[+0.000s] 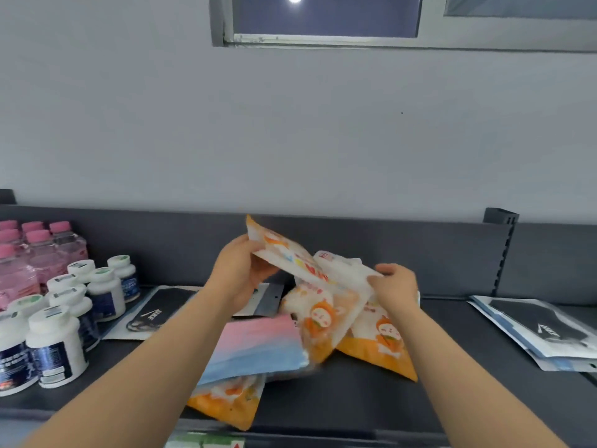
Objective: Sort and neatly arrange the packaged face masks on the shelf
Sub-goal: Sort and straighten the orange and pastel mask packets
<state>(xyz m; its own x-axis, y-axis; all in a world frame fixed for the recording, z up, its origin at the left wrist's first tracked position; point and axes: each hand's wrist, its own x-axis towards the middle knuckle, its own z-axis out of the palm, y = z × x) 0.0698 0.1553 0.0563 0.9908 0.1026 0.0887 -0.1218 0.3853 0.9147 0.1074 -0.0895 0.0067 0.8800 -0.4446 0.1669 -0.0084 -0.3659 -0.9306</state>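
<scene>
The person is holding one orange-and-white pack point(287, 255) in the air above the pile point(326, 321), near the middle of the shelf point(355, 399). The left hand point(239, 270) is gripping the pack's end at 9 o'clock with fingers curled round the edge. The right hand point(397, 286) is pinching the opposite end at 3 o'clock between thumb and fingers. Holding it at both ends is probably keeping the soft bag flat, so that its front can be checked and it can be laid down straight. A second similar pack seems to be lying just behind it; I cannot tell if the right hand is holding that one too.

Under the hands, more orange packs are lying crossed over each other. A pink-and-blue pack point(255, 344) is resting on them at 7 o'clock of the pile. So, in my judgement, the sorting is only beginning.

A black mask pack point(161, 308) is lying flat at 9 o'clock. A stack of black mask packs point(542, 331) is lying at 3 o'clock, possibly already grouped by kind. White bottles point(55, 344) and pink bottles point(32, 250) are standing at the far 9 o'clock side.

The orange packs are showing a cartoon face and coloured characters, too blurred to read. The black packs are carrying a white tick-shaped logo with a short word that I cannot read surely.
</scene>
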